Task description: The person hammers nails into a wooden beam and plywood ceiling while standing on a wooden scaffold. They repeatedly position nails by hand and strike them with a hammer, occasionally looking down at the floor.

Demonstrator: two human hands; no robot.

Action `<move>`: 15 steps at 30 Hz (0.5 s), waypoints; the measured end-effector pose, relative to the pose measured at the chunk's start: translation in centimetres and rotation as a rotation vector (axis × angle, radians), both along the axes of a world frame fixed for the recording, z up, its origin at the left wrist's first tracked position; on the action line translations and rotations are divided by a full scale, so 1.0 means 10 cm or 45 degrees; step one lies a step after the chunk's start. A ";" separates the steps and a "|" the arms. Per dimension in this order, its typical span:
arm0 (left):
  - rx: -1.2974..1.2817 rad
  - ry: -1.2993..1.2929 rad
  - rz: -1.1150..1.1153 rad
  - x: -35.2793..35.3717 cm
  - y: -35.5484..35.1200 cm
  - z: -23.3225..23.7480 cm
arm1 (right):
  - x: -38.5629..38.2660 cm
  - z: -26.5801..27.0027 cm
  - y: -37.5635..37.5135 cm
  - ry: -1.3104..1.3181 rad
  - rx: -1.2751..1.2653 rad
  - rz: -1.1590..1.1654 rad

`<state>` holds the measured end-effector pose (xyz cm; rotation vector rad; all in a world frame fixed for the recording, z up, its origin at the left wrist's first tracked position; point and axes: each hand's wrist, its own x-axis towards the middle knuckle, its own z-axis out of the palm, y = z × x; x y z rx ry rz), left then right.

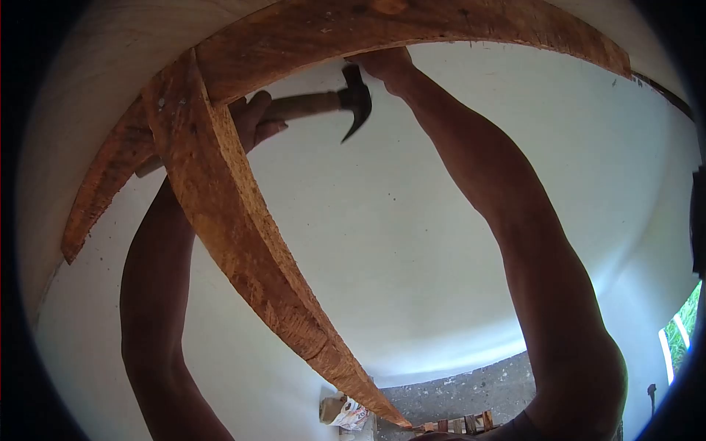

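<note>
My left hand point(254, 117) is raised and wrapped round the wooden handle of a claw hammer point(355, 101), partly hidden by a slanting wooden beam point(235, 228). The dark hammer head points right, its curved claw hanging down. Above, a long reddish-brown beam point(412, 22) crosses the view and meets the slanting one at upper left. My right hand point(386, 65) reaches up to the lower edge of the crossing beam, just right of the hammer head. Its fingers are hidden behind that beam, so what they hold does not show.
A white wall point(412, 220) stands behind both arms. Pale boarding point(95, 110) lies above the beams. Low down are a grey speckled floor point(478, 386), a printed bag point(351, 415) and several wood pieces point(463, 424). Greenery point(687, 323) shows through an opening at right.
</note>
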<state>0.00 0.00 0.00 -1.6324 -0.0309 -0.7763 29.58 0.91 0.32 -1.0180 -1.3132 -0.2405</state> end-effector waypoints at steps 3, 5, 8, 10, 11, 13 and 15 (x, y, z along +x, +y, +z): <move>-0.239 0.123 0.266 0.30 0.50 -0.10 | 0.17 -0.45 0.76 0.293 0.134 0.185; -0.482 0.024 0.503 0.41 1.00 -0.98 | 0.28 -1.02 1.31 0.210 0.024 0.154; -0.382 0.062 0.445 0.08 -0.18 0.09 | 0.01 0.14 0.18 0.185 0.099 0.165; -0.403 -0.025 0.253 0.11 -0.21 0.08 | -0.03 0.14 0.04 0.204 0.083 0.226; -0.411 -0.064 0.144 0.13 -0.17 0.07 | -0.05 0.12 0.02 0.217 0.078 0.243; -0.502 -0.044 0.363 0.15 -0.27 0.02 | -0.02 0.12 0.06 0.258 0.068 0.326; -0.543 -0.023 0.487 0.14 -0.30 0.01 | -0.04 0.14 0.05 0.248 0.075 0.346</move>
